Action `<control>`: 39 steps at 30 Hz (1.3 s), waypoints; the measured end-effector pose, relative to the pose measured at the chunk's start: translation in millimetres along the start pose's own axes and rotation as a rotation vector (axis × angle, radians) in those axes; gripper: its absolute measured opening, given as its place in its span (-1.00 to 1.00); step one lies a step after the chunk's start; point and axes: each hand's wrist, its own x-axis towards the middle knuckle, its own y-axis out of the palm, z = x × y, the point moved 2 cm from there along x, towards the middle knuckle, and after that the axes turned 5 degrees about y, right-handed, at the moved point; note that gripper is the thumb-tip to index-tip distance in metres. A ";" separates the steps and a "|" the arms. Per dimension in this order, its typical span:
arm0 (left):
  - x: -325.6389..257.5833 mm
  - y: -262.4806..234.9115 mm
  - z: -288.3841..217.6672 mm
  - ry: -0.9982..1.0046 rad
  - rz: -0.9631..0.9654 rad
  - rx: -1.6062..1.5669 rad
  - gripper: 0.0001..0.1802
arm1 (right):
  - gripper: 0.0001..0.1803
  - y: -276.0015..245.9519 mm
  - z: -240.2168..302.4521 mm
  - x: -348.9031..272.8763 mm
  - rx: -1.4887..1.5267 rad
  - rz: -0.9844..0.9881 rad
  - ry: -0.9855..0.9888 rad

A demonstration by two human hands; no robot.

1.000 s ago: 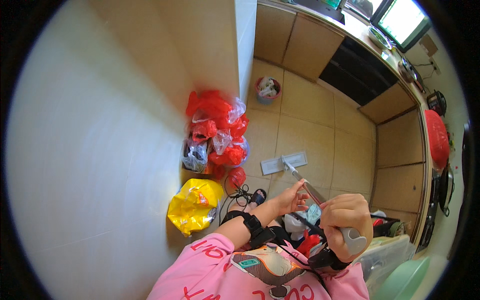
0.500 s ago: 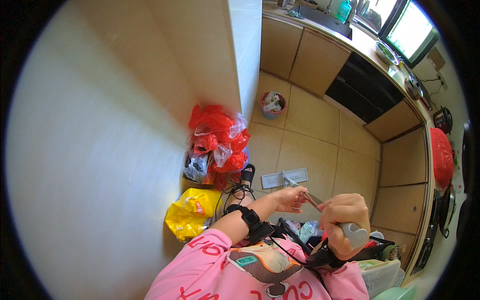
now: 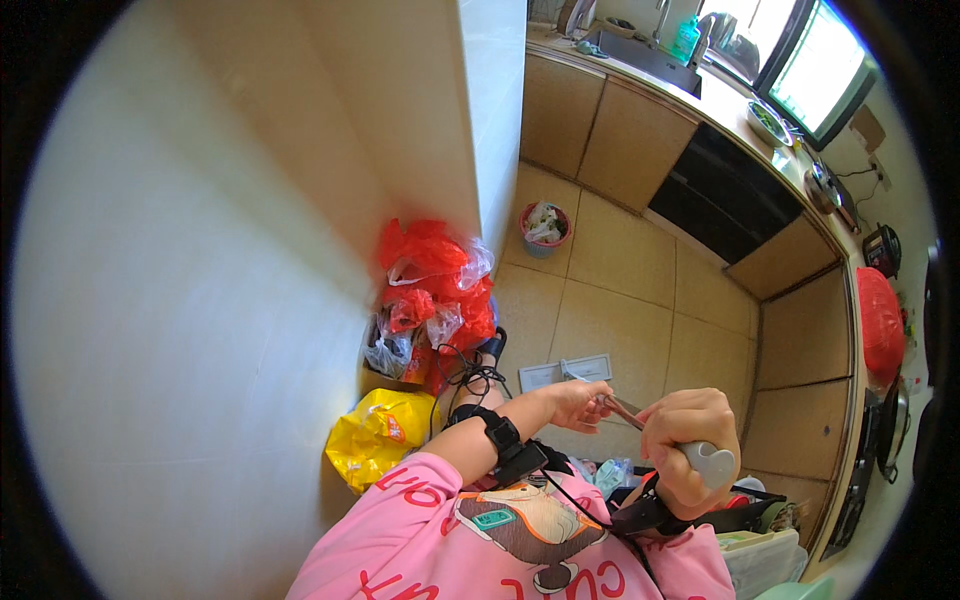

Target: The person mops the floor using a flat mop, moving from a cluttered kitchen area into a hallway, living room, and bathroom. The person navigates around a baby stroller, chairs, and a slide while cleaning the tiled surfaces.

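A flat mop with a long handle slants away from me, its pale rectangular head [image 3: 540, 377] lying on the tiled floor. My right hand [image 3: 686, 435] is closed in a fist round the top of the handle, and the grey handle end [image 3: 712, 466] sticks out of it. Lower down the brownish shaft [image 3: 628, 412], my left hand [image 3: 580, 405] holds it with curled fingers. My left forearm and hand hide part of the shaft near the mop head.
Red plastic bags [image 3: 440, 290] and a yellow bag [image 3: 383, 435] stand along the left wall. A small waste bin [image 3: 543, 232] with a liner sits farther off. Wooden cabinets [image 3: 800, 350] line the far and right sides. Black cords [image 3: 470, 372] hang near my leg.
The whole view has tilted slightly, so the bin, bags and mop head all appear lower. Both hands keep their hold on the mop; the mop head shows little movement against the floor.
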 end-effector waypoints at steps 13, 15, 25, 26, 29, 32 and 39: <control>-1.2 -0.7 -0.7 0.111 -0.063 -0.143 -0.69 | -0.92 1.4 -2.7 21.4 -0.023 -0.031 -0.185; -3.3 7.0 0.5 0.168 -0.084 -0.224 -0.68 | -0.91 -2.6 2.8 23.9 -0.023 -0.091 -0.239; 18.5 -15.7 -10.3 0.346 -0.103 -0.472 -0.77 | -0.82 20.9 3.7 19.0 -0.167 -0.103 -0.132; 22.0 -24.4 -12.0 0.400 -0.130 -0.524 -0.79 | -0.82 30.9 -2.4 18.1 -0.243 -0.075 0.013; 26.5 -45.1 -2.1 0.327 -0.150 -0.521 -0.83 | -0.82 58.2 -9.0 6.9 -0.132 -0.098 0.160; 16.5 -54.5 30.0 0.279 -0.134 -0.526 -0.85 | -0.82 90.0 2.4 -21.0 -0.115 -0.066 0.198; -65.7 -56.1 166.2 0.125 0.052 -0.520 -0.88 | -0.76 194.7 73.5 -113.5 -0.073 -0.081 0.127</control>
